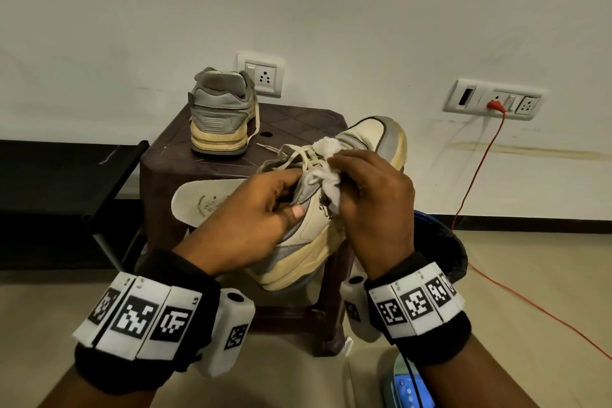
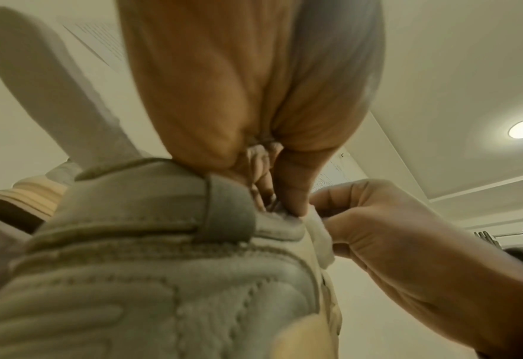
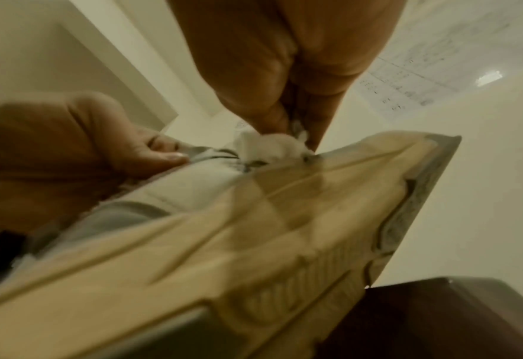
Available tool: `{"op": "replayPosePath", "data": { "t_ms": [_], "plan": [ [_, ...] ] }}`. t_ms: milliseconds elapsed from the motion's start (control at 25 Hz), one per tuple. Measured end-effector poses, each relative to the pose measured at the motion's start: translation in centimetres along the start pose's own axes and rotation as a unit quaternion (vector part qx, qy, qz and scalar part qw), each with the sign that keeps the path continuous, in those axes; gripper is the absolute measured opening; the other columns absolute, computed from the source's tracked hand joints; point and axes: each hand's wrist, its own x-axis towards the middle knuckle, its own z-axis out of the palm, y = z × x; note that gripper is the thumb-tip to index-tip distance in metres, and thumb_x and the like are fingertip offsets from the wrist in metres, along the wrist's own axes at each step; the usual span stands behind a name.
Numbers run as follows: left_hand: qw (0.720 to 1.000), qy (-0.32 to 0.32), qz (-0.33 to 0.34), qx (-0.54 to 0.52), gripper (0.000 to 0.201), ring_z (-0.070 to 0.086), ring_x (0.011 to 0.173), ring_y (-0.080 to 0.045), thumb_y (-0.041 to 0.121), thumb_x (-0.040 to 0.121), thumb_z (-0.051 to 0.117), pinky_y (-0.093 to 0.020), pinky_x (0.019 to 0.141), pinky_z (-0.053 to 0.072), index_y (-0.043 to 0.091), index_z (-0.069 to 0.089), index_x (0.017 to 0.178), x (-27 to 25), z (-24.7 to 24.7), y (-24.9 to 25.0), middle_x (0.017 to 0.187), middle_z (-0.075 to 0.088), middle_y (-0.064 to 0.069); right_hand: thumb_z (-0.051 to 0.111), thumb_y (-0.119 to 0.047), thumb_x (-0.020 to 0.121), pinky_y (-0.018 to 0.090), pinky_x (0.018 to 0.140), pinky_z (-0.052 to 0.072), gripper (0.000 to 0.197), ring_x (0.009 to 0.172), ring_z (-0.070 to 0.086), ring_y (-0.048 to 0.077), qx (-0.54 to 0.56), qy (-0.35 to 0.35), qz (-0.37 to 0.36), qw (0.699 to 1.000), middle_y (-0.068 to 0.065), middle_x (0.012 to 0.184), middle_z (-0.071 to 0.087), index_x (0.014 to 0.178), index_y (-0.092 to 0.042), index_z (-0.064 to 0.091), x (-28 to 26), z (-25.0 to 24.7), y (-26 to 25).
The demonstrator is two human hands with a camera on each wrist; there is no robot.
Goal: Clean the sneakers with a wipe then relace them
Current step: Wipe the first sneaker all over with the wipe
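Observation:
A cream and grey sneaker (image 1: 371, 139) is held tilted above the dark brown stool (image 1: 288, 124), toe pointing away. My left hand (image 1: 255, 209) grips its collar, fingers inside the opening, thumb on the outer side. My right hand (image 1: 374, 199) pinches a crumpled white wipe (image 1: 328, 151) and presses it on the laces and upper side. In the left wrist view the heel (image 2: 149, 267) fills the frame with the wipe (image 2: 320, 233) at its right. The right wrist view shows the yellowed sole (image 3: 254, 230) and the wipe (image 3: 269, 143). The second sneaker (image 1: 222, 113) stands on the stool, heel toward me.
A white insole (image 1: 205, 199) lies at the stool's near left edge. A bin with a black liner (image 1: 443, 248) stands to the right of the stool. A red cable (image 1: 477, 175) runs from a wall socket across the floor. A black frame (image 1: 112, 195) stands at left.

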Motion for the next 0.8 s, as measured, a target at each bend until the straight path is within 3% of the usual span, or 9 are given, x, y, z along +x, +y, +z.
{"op": "replayPosePath", "data": {
  "t_ms": [120, 240, 400, 440, 560, 680, 800],
  "plan": [
    [0.999, 0.033, 0.019, 0.006, 0.045, 0.062, 0.104, 0.000, -0.004, 0.088, 0.055, -0.031, 0.097, 0.048, 0.037, 0.062, 0.106, 0.0, 0.0, 0.2, 0.106, 0.070, 0.017, 0.064, -0.012, 0.083, 0.023, 0.081, 0.052, 0.026, 0.094, 0.064, 0.017, 0.058, -0.027, -0.050, 0.997, 0.011, 0.103, 0.068, 0.106, -0.001, 0.069, -1.1, 0.0, -1.7],
    [0.998, 0.055, 0.016, -0.010, 0.055, 0.064, 0.100, 0.001, -0.013, 0.083, 0.052, -0.024, 0.090, 0.050, 0.035, 0.061, 0.107, -0.1, -0.3, 0.4, 0.104, 0.070, 0.015, 0.066, 0.000, 0.081, 0.030, 0.085, 0.052, 0.026, 0.099, 0.062, 0.022, 0.056, -0.048, -0.083, 0.994, 0.014, 0.107, 0.067, 0.107, 0.000, 0.069, -2.1, 0.6, -2.2],
    [0.998, 0.058, 0.017, 0.001, 0.048, 0.064, 0.072, 0.004, -0.016, 0.083, 0.049, -0.011, 0.062, 0.047, 0.028, 0.063, 0.097, 0.0, -0.4, 0.6, 0.080, 0.070, 0.017, 0.065, -0.003, 0.083, 0.034, 0.092, 0.049, 0.030, 0.110, 0.057, 0.025, -0.010, -0.070, -0.080, 0.994, 0.016, 0.117, 0.063, 0.113, -0.001, 0.066, -2.9, 0.9, -2.6],
    [0.998, 0.060, 0.017, 0.011, 0.047, 0.065, 0.072, 0.004, -0.014, 0.084, 0.049, -0.011, 0.061, 0.048, 0.029, 0.062, 0.095, 0.0, -0.4, 0.6, 0.079, 0.070, 0.018, 0.067, -0.004, 0.084, 0.034, 0.091, 0.050, 0.030, 0.111, 0.057, 0.026, -0.027, -0.073, -0.074, 0.994, 0.017, 0.119, 0.061, 0.114, -0.001, 0.066, -3.0, 0.9, -2.6],
    [0.997, 0.062, 0.024, 0.031, 0.044, 0.066, 0.089, 0.000, -0.011, 0.087, 0.051, -0.015, 0.073, 0.052, 0.027, 0.064, 0.104, 0.0, -0.4, 0.6, 0.092, 0.071, 0.013, 0.067, -0.005, 0.083, 0.034, 0.083, 0.054, 0.025, 0.105, 0.060, 0.028, -0.048, -0.064, -0.074, 0.994, 0.018, 0.115, 0.063, 0.108, -0.001, 0.068, -2.9, 1.0, -2.9],
    [0.996, 0.070, 0.013, 0.059, 0.031, 0.066, 0.088, -0.001, 0.002, 0.090, 0.057, -0.020, 0.073, 0.052, 0.027, 0.065, 0.107, 0.1, -0.2, 0.2, 0.093, 0.071, 0.012, 0.066, -0.007, 0.082, 0.034, 0.074, 0.056, 0.019, 0.093, 0.063, 0.026, -0.044, -0.036, -0.075, 0.996, 0.017, 0.105, 0.066, 0.099, 0.000, 0.070, -2.2, 0.9, -2.5],
    [0.950, 0.120, 0.018, 0.289, 0.018, 0.063, 0.083, -0.015, 0.029, 0.094, 0.054, -0.040, 0.071, 0.052, 0.026, 0.058, 0.111, 0.3, -0.2, -0.2, 0.090, 0.068, 0.006, 0.070, -0.002, 0.076, 0.036, 0.070, 0.057, 0.021, 0.088, 0.065, 0.025, -0.057, -0.022, -0.035, 0.997, 0.013, 0.100, 0.068, 0.097, -0.001, 0.071, -0.8, 1.0, -0.7]
  ]
}}
